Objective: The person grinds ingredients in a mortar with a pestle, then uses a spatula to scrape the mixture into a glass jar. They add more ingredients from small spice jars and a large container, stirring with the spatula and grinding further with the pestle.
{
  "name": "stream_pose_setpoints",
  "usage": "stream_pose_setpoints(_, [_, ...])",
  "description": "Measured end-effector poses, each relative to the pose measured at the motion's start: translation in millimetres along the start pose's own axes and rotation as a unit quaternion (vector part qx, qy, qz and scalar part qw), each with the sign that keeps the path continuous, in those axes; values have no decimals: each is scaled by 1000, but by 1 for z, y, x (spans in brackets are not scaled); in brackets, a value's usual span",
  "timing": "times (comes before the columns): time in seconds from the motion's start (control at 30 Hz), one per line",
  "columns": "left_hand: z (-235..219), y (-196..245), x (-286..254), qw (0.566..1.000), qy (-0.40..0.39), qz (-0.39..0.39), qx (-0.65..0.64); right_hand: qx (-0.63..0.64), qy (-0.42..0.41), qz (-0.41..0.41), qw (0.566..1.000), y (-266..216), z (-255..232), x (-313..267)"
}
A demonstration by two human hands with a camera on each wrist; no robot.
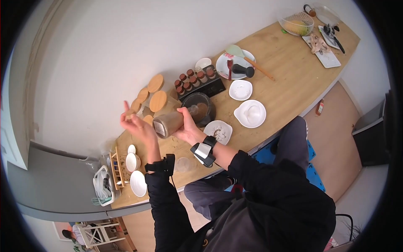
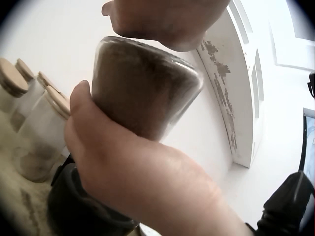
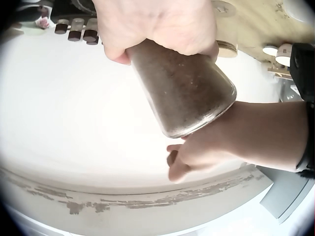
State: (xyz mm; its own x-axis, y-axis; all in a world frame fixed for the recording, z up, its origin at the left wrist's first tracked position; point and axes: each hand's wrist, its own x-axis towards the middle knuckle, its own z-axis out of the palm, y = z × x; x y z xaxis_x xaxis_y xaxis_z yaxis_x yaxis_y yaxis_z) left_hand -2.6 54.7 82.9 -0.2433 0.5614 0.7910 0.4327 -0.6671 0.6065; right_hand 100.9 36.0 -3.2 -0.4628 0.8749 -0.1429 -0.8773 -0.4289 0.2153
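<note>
My right hand (image 1: 189, 129) grips a clear glass jar (image 1: 168, 124) of brown powder, with the fingers wrapped round its body. The jar is tipped, its base towards my left hand and its mouth end over the dark mortar (image 1: 210, 114). Brown powder shows inside the mortar. Beside the jar's base, my left hand (image 1: 142, 129) is raised with fingers extended and holds nothing. The left wrist view shows the powder packed in the jar (image 2: 142, 83) above the gripping hand (image 2: 128, 162). In the right wrist view, the left hand (image 3: 197, 155) appears behind the jar's base.
Wooden-lidded jars (image 1: 158, 101) and a rack of spice bottles (image 1: 201, 87) stand along the wall. White bowls (image 1: 250, 113) and a dish with white bits (image 1: 218, 132) sit near the mortar. A black pestle (image 1: 242, 70) lies on a plate; more bowls (image 1: 138, 183) stand left.
</note>
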Motion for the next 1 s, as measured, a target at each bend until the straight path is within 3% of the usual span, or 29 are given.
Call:
stream_pose_setpoints(0.07, [0, 9, 2, 999, 32, -39, 8, 14, 18, -21, 1000, 2, -2, 2])
stream_pose_setpoints(0.17, [12, -5, -9, 995, -89, 28, 25, 23, -7, 8, 1000, 6, -10, 10])
stream_pose_setpoints(0.2, [8, 5, -6, 995, -92, -1, 38, 20, 1, -4, 1000, 4, -5, 8])
stream_pose_setpoints(0.3, [7, 20, 4, 998, 21, -57, -8, 22, 27, -24, 999, 6, -4, 1])
stream_pose_setpoints(0.33, [12, 12, 0, 1000, -2, -18, 3, 25, 31, -23, 999, 13, -4, 5])
stream_pose_setpoints(0.43, [13, 16, -5, 998, -45, 2, -48, 10, -7, -8, 1000, 9, -2, 3])
stream_pose_setpoints(0.57, [13, 21, -5, 999, -24, -27, 13, 26, 0, -9, 1000, 6, 2, 0])
stream_pose_setpoints(0.67, [23, 24, -1, 998, -67, -1, -11, 10, 16, -9, 1000, 8, 9, -1])
stream_pose_setpoints(0.77, [22, 21, 12, 998, -25, 47, -32, 21, 5, -15, 1000, 5, 3, 5])
stream_pose_setpoints(0.87, [32, 34, 7, 990, -137, -15, 27, 30, -11, -5, 999, 9, 0, 10])
stream_pose_setpoints(1.0, [35, 25, 10, 995, -94, 24, -21, 54, -20, -7, 998, 2, 3, 7])
